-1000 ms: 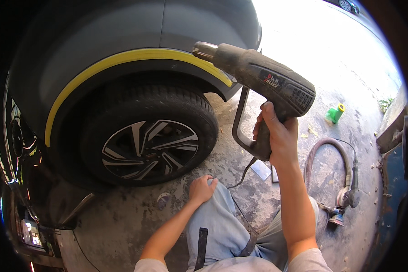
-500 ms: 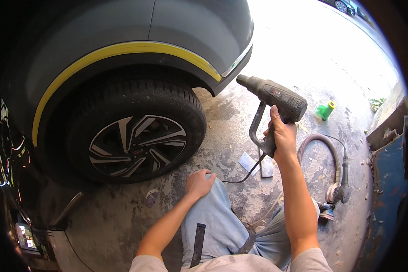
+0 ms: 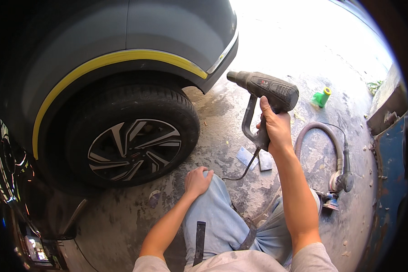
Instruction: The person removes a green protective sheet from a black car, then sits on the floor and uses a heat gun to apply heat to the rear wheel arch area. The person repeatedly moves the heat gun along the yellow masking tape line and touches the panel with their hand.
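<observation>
My right hand [image 3: 277,129] is wrapped round the handle of a dark, dusty heat gun [image 3: 273,89]. The gun is held up in the air, its nozzle toward the car's bumper corner and apart from it. A power cord [image 3: 245,172] hangs from the handle down to the floor. On my denim-covered knee lies my left hand [image 3: 197,182], empty, its fingers draped over the kneecap. In front of me is the grey car body [image 3: 167,29], with yellow tape [image 3: 127,55] along the wheel arch above the black tyre [image 3: 192,122].
On the worn concrete floor to the right lie a ribbed hose [image 3: 303,131] and a sander [image 3: 336,181]. A green bottle-like item [image 3: 321,98] sits farther back. Two flat pads [image 3: 246,156] lie below the gun. A blue rusty panel [image 3: 387,172] stands at the right edge.
The whole view has shifted slightly, with the car and the heat gun both farther left in the picture. The grip on the gun and the hand on the knee are the same.
</observation>
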Demonstrator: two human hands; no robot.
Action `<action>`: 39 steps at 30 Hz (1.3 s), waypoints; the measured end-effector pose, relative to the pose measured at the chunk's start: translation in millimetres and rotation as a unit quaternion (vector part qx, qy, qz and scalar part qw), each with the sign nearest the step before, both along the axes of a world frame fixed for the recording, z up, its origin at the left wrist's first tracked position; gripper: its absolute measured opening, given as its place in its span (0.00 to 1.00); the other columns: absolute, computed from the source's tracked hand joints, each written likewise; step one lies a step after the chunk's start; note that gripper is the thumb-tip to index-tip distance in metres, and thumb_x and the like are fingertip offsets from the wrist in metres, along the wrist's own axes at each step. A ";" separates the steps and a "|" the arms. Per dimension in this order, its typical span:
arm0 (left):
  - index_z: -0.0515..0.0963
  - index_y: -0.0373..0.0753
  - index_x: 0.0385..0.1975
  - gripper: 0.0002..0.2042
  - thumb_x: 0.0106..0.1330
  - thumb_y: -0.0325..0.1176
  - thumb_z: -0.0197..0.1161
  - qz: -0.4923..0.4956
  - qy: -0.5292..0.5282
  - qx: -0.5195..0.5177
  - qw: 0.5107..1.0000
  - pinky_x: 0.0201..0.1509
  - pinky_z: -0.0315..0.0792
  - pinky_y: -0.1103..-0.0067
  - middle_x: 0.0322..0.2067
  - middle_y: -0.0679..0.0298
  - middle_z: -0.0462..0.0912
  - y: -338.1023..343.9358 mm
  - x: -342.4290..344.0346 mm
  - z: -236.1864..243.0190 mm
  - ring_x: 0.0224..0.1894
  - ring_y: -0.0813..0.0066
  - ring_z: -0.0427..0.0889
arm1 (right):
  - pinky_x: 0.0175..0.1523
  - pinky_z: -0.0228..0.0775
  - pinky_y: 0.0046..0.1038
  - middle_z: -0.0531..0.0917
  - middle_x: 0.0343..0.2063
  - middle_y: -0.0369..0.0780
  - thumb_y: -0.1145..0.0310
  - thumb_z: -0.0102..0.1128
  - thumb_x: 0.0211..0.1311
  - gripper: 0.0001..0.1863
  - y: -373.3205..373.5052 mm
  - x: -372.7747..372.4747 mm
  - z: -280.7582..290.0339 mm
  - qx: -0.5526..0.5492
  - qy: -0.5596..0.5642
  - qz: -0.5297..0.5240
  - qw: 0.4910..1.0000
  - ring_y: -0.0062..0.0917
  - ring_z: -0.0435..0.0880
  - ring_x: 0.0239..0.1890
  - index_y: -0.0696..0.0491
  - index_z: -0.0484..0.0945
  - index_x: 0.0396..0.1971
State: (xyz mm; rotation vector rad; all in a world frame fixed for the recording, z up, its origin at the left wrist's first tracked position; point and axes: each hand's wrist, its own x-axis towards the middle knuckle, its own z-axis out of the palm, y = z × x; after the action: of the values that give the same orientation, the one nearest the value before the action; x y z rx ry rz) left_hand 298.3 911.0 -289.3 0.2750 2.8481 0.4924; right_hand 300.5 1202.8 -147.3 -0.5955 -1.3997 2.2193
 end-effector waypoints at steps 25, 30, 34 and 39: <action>0.84 0.42 0.46 0.21 0.66 0.52 0.60 0.007 0.017 -0.013 1.000 0.55 0.75 0.62 0.45 0.53 0.86 -5.6 2.8 -4.0 0.50 0.52 0.83 | 0.23 0.70 0.20 0.74 0.20 0.31 0.50 0.73 0.61 0.22 0.8 5.6 21.1 -0.016 0.034 -0.062 0.997 0.15 0.72 0.17 0.56 0.79 0.34; 0.84 0.42 0.45 0.20 0.66 0.52 0.59 0.015 0.024 -0.004 1.000 0.54 0.75 0.62 0.44 0.52 0.86 -6.8 2.5 -7.1 0.49 0.52 0.84 | 0.23 0.72 0.23 0.79 0.21 0.35 0.58 0.70 0.64 0.16 -7.3 22.7 34.8 0.016 0.186 0.041 0.982 0.20 0.79 0.18 0.57 0.79 0.33; 0.84 0.41 0.43 0.18 0.65 0.48 0.61 0.006 0.041 0.014 0.999 0.55 0.74 0.62 0.42 0.54 0.86 -8.1 6.1 -13.5 0.48 0.52 0.83 | 0.23 0.71 0.22 0.78 0.21 0.35 0.57 0.71 0.63 0.18 -13.8 22.4 42.7 0.033 0.154 0.017 0.987 0.19 0.79 0.18 0.57 0.78 0.36; 0.81 0.38 0.38 0.11 0.59 0.36 0.66 -0.128 0.262 0.084 0.953 0.61 0.69 0.61 0.39 0.56 0.84 -8.4 -4.7 30.7 0.49 0.55 0.81 | 0.23 0.71 0.22 0.78 0.21 0.34 0.59 0.71 0.64 0.17 -21.6 25.4 47.1 0.042 0.135 -0.009 0.990 0.19 0.79 0.18 0.58 0.78 0.36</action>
State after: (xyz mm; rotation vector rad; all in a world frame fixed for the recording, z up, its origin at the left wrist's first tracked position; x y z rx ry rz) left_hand 293.6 902.6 -258.5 0.9200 3.1983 0.6931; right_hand 325.8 1181.2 -100.2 -0.2655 -1.3335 2.1214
